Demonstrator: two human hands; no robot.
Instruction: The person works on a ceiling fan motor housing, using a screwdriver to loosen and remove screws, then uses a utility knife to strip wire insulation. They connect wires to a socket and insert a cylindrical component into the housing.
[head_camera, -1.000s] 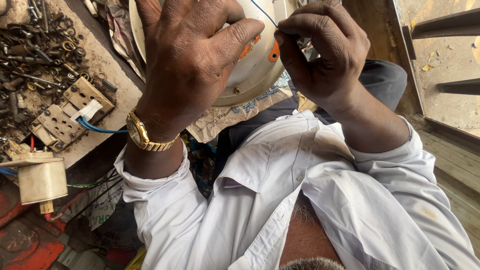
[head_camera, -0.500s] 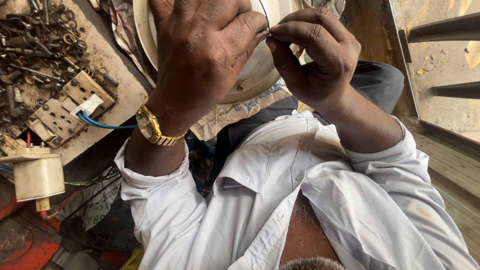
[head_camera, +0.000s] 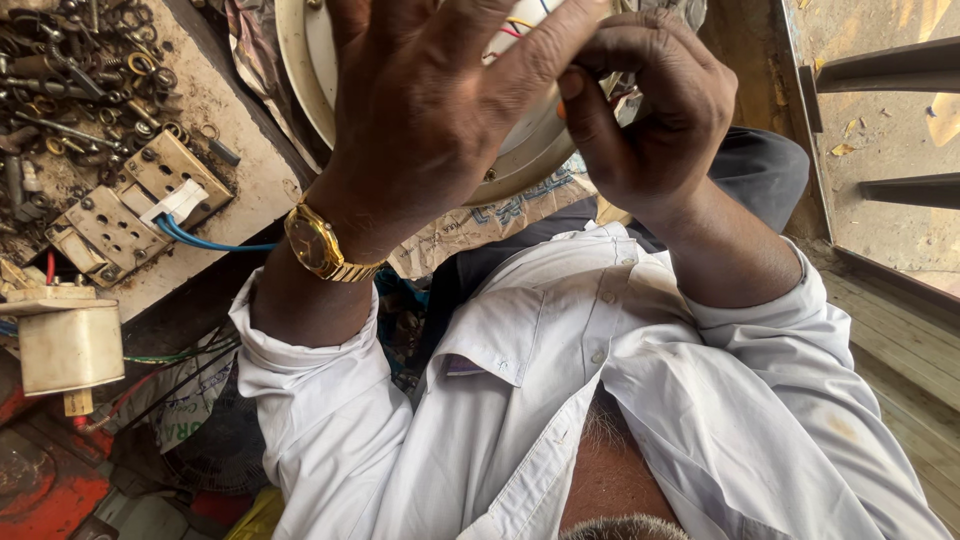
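Observed from the head camera, looking down the white shirt (head_camera: 560, 400) toward a round cream housing (head_camera: 300, 70), taken here as the landmark.

Left hand (head_camera: 430, 110): raised directly in front of the housing, covering most of its face. Fingers extended upward and gathered toward the housing's upper right part. Grip state: cannot be told, fingertips partly cut off by the top edge of the view. Gold wristwatch (head_camera: 318, 245) worn at the wrist, just below the housing's lower rim.

Right hand (head_camera: 650, 120): positioned at the right edge of the housing, touching the left hand's fingers. Fingers curled inward, narrow pinch formed with thumb against forefinger. Item inside the pinch: hidden, cannot be identified.

Thin wires (head_camera: 512, 25), red, yellow and blue: seen against the housing's face near its top, between the two hands.

Housing itself: held up above the lap, resting against crumpled printed paper (head_camera: 470, 220) directly beneath its lower rim.

Left of the housing: dusty workbench (head_camera: 215, 110), with a heap of rusty metal parts (head_camera: 70, 70) at its far left. Below-left of the housing: worn socket board (head_camera: 135, 205) with a white plug and blue cable (head_camera: 215, 243) inserted. Further below-left, well apart from the housing: small cream box (head_camera: 70, 345).

Right of the housing: wooden planks (head_camera: 900, 330).
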